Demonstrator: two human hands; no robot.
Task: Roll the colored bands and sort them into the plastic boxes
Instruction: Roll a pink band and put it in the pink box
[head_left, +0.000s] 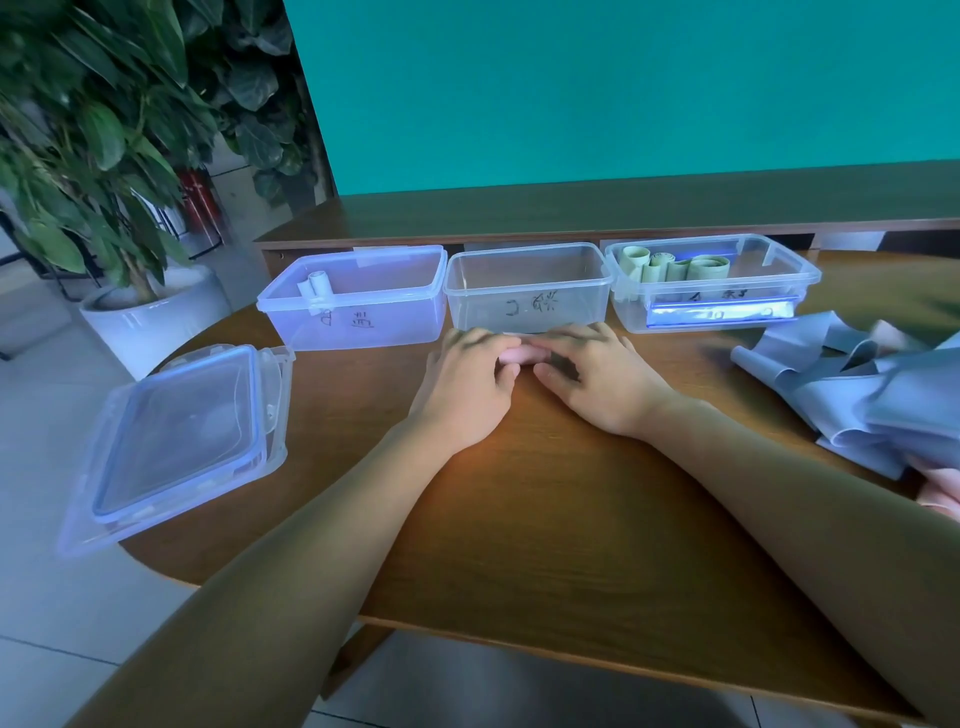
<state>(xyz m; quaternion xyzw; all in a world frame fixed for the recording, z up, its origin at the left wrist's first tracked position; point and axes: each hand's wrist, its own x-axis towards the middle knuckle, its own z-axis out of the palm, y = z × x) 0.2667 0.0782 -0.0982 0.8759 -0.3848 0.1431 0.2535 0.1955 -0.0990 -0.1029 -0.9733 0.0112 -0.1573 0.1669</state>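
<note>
A pink band (523, 355) lies rolled up on the wooden table, just in front of the middle plastic box (527, 291). My left hand (467, 384) and my right hand (597, 379) both press their fingers on it, one at each end. The left box (358, 299) holds one pale rolled band (318, 285). In the right box (714, 280) stand several green rolled bands (675, 266). The middle box looks empty. A heap of loose grey-blue bands (852, 384) lies at the right, with a pink band (940, 488) under its near edge.
Clear box lids (176, 441) are stacked at the table's left edge, partly overhanging it. A potted plant in a white pot (150, 312) stands on the floor to the left. A raised wooden shelf (571, 218) runs behind the boxes.
</note>
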